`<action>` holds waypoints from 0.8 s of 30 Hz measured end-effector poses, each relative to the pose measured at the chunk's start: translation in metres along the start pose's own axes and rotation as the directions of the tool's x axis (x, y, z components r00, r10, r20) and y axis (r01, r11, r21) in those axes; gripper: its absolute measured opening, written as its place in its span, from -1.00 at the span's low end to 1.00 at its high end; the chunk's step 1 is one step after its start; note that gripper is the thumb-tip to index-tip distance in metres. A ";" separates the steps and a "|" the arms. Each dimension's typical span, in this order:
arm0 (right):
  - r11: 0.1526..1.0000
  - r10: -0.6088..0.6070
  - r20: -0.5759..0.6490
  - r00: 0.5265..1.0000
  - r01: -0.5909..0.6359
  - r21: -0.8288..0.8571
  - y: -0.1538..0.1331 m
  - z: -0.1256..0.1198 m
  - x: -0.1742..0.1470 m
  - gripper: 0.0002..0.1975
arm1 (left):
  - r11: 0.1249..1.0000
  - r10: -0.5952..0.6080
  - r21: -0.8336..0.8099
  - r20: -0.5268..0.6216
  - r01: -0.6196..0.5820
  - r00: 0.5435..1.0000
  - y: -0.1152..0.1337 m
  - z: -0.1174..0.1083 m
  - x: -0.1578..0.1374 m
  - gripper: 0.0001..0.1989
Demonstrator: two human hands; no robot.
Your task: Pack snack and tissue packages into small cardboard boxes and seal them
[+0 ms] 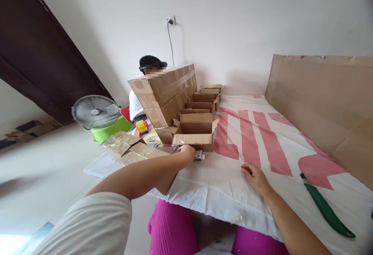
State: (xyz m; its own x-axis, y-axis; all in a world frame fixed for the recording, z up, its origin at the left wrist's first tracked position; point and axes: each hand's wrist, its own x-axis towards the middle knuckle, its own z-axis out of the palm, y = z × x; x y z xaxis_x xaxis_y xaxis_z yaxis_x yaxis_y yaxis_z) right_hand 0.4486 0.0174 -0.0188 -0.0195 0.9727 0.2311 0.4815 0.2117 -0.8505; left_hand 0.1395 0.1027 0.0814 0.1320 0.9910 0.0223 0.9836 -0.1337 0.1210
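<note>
My left hand [188, 155] is at the near edge of an open cardboard box [196, 140], its fingers curled in toward the box's base. The back of the hand hides what, if anything, those fingers grip. Just right of it, a small white-and-green packet [198, 155] lies on the cloth. My right hand [255, 176] rests over the white-and-red cloth [223, 181], fingers loosely bent and holding nothing. Beyond the near box, several more open cardboard boxes [203, 98] stand in a row. Flattened cardboard [142, 153] lies beside my left forearm.
Taped cartons [171, 96] are stacked left of the row, with a person [135, 105] behind them. A yellow-orange roll [142, 126] sits nearby. A green-handled tool [328, 210] lies at right, before a cardboard panel [320, 103]. A fan [95, 111] stands on the left.
</note>
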 end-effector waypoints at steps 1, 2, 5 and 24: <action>1.000 -0.006 0.002 1.000 0.006 -0.003 0.000 0.000 0.000 -0.75 | 0.999 -0.009 0.042 0.034 0.007 0.999 0.003 0.003 0.000 -0.66; 1.000 -0.009 0.003 1.000 0.009 -0.006 0.000 0.000 0.001 -0.75 | 0.996 -0.017 0.091 0.078 0.010 0.997 0.007 0.006 -0.001 -0.66; 1.000 -0.010 0.006 1.000 0.010 -0.018 0.000 -0.001 0.001 -0.75 | 0.981 0.011 0.189 0.185 -0.047 0.983 0.022 0.009 -0.008 -0.69; 0.990 0.016 0.199 0.980 -0.043 0.135 -0.032 0.015 -0.052 -0.77 | 0.501 0.321 -0.860 0.083 -0.095 0.943 0.095 0.095 -0.174 -0.87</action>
State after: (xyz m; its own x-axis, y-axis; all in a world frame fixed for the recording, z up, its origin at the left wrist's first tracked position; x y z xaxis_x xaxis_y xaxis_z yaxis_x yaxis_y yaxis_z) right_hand 0.4214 -0.0390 -0.0104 -0.1860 0.9753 0.1192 0.3594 0.1804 -0.9156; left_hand 0.2213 -0.0816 -0.0053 0.4503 0.8926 -0.0224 0.3749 -0.1662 0.9121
